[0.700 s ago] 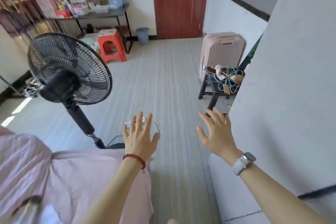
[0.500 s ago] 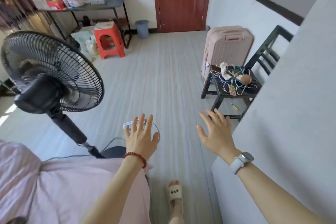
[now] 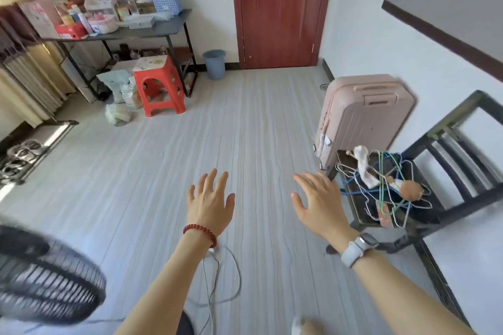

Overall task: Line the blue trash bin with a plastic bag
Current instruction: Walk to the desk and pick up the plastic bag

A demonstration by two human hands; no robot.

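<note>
The blue trash bin (image 3: pixel 214 63) stands on the floor at the far wall, just left of the red-brown door, and looks unlined from here. No plastic bag shows in either hand. My left hand (image 3: pixel 210 202), with a red bead bracelet at the wrist, is held out over the floor with fingers spread and nothing in it. My right hand (image 3: pixel 319 202), with a white watch at the wrist, is also out in front, fingers apart and empty. Both hands are far from the bin.
A black standing fan (image 3: pixel 43 276) is at lower left, its cable (image 3: pixel 221 277) looped on the floor below my hands. A dark chair (image 3: pixel 408 215) piled with wire hangers and a pink suitcase (image 3: pixel 362 114) stand on the right. A red stool (image 3: pixel 158 84) and a cluttered table (image 3: pixel 147 31) sit beside the bin.
The view has moved forward past the fan and the bed, which dropped out at lower left. The bin and door look nearer. Both hands stay spread and empty.
</note>
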